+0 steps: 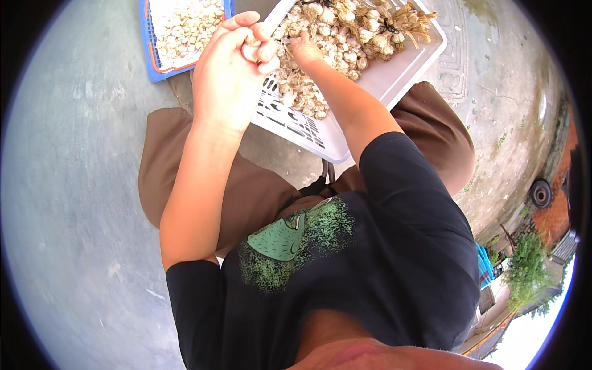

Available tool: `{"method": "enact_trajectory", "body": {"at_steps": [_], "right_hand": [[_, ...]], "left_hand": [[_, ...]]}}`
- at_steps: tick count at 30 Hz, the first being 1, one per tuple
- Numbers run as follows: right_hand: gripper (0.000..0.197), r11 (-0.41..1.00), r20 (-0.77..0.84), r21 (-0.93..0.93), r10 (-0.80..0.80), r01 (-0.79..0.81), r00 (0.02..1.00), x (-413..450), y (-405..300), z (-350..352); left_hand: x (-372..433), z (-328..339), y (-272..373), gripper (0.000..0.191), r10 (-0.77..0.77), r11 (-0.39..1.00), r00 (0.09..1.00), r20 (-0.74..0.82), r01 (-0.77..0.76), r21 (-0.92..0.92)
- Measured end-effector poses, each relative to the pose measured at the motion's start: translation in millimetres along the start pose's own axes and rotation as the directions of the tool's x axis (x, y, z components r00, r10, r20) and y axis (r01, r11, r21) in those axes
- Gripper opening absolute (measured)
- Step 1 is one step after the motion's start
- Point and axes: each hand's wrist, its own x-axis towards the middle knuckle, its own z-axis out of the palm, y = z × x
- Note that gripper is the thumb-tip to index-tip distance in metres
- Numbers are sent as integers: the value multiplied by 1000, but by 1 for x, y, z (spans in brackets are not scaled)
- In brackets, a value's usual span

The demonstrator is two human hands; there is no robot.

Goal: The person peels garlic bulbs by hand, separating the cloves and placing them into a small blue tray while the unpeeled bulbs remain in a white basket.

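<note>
My left hand (236, 69) is raised at the upper left of the view, with its fingers curled around a piece of garlic (250, 52). My right hand (306, 52) reaches down into a white plastic basket (340, 150), its fingertips at the garlic heap (300, 90); whether they grip a piece cannot be told. Loose bulbs and dry skins make up the heap. Bulbs with dry stalks (414, 23) lie bundled at the basket's far right, with dark ties around them. Left of the basket, a blue plastic basket (159, 76) holds many pale peeled-looking cloves (185, 32) on a white lining.
The white basket stands between my knees, close in front of me. The blue basket's orange-trimmed rim is just beyond my left knee (162, 125). Grey concrete floor (83, 162) spreads around. A wheel (540, 193) and green plants (527, 268) are far off at the right.
</note>
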Motion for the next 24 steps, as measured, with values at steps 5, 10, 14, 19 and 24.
{"method": "enact_trajectory", "body": {"at_steps": [5,10,14,19,24], "right_hand": [[22,995,120,-70,-65,73,991,8,-3,-10],[17,977,-167,197,-49,82,985,13,27,7],[17,835,-237,550,194,-33,952,-2,19,5],[28,955,72,298,-10,-12,997,-32,-7,-4],[27,963,362,17,-257,269,896,-47,-10,16]], "left_hand": [[-1,1,9,20,4,1000,1000,23,-3,-29],[4,6,8,20,4,1000,998,60,-3,-28],[-3,14,11,17,16,999,999,41,-17,30],[-3,11,10,16,-1,997,995,101,-7,79],[2,13,13,16,4,998,992,128,-13,69]]}}
